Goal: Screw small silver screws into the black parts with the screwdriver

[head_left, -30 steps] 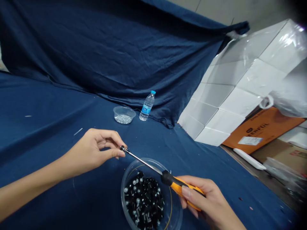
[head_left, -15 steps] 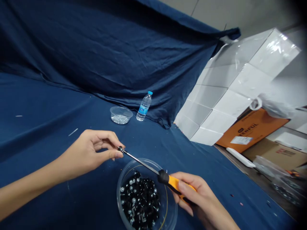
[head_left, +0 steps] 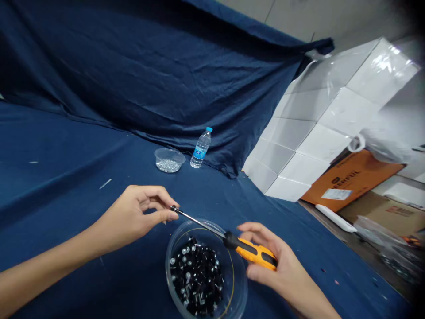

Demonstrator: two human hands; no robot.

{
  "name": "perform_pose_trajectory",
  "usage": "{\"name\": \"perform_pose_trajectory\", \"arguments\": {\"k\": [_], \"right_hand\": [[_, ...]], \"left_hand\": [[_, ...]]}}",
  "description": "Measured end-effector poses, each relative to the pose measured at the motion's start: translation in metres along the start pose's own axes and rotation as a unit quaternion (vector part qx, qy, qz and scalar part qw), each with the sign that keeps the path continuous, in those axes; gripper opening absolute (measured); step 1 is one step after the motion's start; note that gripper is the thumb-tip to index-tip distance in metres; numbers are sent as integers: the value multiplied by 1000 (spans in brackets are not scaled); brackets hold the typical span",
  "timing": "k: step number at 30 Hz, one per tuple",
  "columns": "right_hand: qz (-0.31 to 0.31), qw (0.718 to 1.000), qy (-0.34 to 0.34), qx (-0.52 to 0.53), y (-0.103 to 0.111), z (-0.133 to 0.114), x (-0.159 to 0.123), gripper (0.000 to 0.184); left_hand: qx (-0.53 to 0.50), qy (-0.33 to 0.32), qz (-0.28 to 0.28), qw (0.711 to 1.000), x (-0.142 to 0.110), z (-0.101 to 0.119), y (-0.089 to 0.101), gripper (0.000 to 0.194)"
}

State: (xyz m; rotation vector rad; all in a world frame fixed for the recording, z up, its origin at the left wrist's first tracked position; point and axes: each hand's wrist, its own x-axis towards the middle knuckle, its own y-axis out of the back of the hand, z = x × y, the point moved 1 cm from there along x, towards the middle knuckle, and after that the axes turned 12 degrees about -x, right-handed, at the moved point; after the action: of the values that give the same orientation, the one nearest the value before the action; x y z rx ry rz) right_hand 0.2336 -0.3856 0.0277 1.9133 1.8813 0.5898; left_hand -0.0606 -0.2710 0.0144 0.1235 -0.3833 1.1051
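Between the thumb and fingers of my left hand point(head_left: 144, 210) a small black part point(head_left: 173, 208) is pinched. The metal shaft of a screwdriver point(head_left: 254, 252) reaches to that part, its tip hidden there. Around the screwdriver's yellow-and-black handle is my right hand point(head_left: 279, 266), fingers loosened and spread, with the handle's end against the palm and the thumb below. Under the shaft stands a clear plastic bowl point(head_left: 244, 283), holding many small black parts point(head_left: 199, 279) with silvery and clear bits among them.
Farther back, a clear tub point(head_left: 170, 155) holds small silvery pieces beside an upright water bottle point(head_left: 200, 148). Blue cloth point(head_left: 83, 173) covers the work surface and hangs behind. White boxes point(head_left: 315, 137) are stacked at the right, near an orange carton point(head_left: 348, 179) and plastic bags.
My right hand's fingers have loosened and spread from their wrap around the screwdriver handle, which shows turned. My left hand still pinches the black part at the shaft's end.
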Motion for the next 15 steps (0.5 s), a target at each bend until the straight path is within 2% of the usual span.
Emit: {"name": "perform_pose_trajectory", "arguments": {"k": [2,4,5,7,10,12,15], "right_hand": [[75,995,55,-47,1,-2,-1,43],[141,980,101,-98,3,-4,-2,27],[154,977,105,-107,5,-5,-3,23],[116,988,60,-84,7,-3,-1,28],[1,999,-41,-16,9,2,2,39],[-6,999,-31,-5,10,4,5,41],[67,994,67,-55,11,4,6,44]], "left_hand": [[-14,4,8,1000,0,0,-2,10],[-24,2,14,1000,0,1,-4,10],[-25,0,14,1000,0,1,-5,9],[-23,-5,8,1000,-1,1,-6,9],[-18,-3,1,1000,-2,2,-9,8],[-22,7,5,1000,-2,2,-10,9],[-34,26,18,999,-1,1,-10,10]]}}
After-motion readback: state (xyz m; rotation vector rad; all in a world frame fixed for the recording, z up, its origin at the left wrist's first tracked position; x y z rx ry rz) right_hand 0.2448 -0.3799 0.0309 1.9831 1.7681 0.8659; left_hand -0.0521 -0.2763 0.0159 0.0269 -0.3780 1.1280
